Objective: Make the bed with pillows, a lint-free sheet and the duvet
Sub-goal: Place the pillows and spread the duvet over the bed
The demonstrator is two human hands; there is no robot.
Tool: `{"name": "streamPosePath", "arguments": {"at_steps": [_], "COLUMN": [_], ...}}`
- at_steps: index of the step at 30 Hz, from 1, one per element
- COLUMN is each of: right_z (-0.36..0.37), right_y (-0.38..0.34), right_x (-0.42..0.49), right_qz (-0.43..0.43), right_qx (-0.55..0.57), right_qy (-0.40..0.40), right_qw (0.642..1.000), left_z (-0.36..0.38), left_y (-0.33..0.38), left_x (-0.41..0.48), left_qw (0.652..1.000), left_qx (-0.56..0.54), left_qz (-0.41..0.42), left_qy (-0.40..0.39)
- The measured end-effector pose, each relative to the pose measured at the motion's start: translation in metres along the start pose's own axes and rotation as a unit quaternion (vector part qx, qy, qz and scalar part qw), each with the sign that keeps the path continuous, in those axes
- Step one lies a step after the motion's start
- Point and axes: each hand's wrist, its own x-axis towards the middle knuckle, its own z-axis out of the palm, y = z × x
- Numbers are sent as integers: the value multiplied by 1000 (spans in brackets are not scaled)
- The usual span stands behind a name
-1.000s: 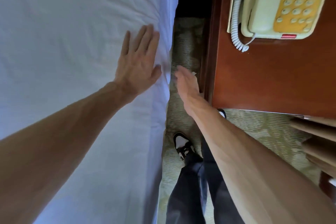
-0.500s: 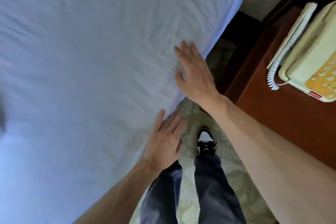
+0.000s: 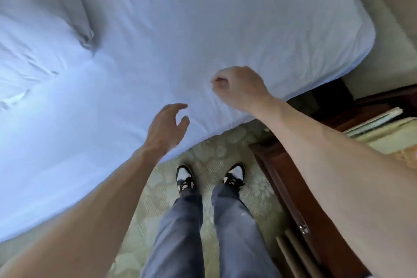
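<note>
**Sheet on, hands free at the bed's edge**

The white sheet (image 3: 180,40) covers the bed, fairly smooth near its edge, creased further in. The left hand (image 3: 164,128) hovers over that edge, fingers loosely spread, holding nothing. The right hand (image 3: 239,88) is curled into a loose fist beside it; whether it pinches cloth I cannot tell. A pillow (image 3: 40,13) lies further in. The sheet looks light, soft and limp: best gathered at the overhanging edge.
</note>
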Motion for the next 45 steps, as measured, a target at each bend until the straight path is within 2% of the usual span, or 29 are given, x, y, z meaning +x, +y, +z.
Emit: {"name": "streamPosePath", "arguments": {"at_steps": [2,4,6,13,23,32,41,45], "right_z": [-14,-25,-31,-23,-1,23,95,126], "right_y": [-51,-103,-153,-299,-460,-568,-695,-732], "right_x": [1,-2,-8,-44,-158,-275,-324,-325], "right_qz": [-16,-38,-49,-101,-182,-257,-350,-369], "right_qx": [15,30,43,4,-30,-26,-30,-38], "right_qy": [-47,-84,-112,-160,-106,-52,-88,-111], "right_qw": [999,995,992,982,977,965,932,922], "left_z": [-39,-83,-130,-263,-381,-437,-492,-506], "left_y": [5,7,4,-19,-96,-166,-258,-291], "left_x": [-18,-37,-63,-158,-334,-495,-611,-629], "left_qw": [994,972,959,936,900,906,871,866], "left_qx": [-77,-173,-215,-299,-328,-271,-239,-220], "left_qz": [-67,-124,-151,-166,-131,-93,-123,-141], "left_qy": [-48,-101,-108,81,257,312,410,427]}}
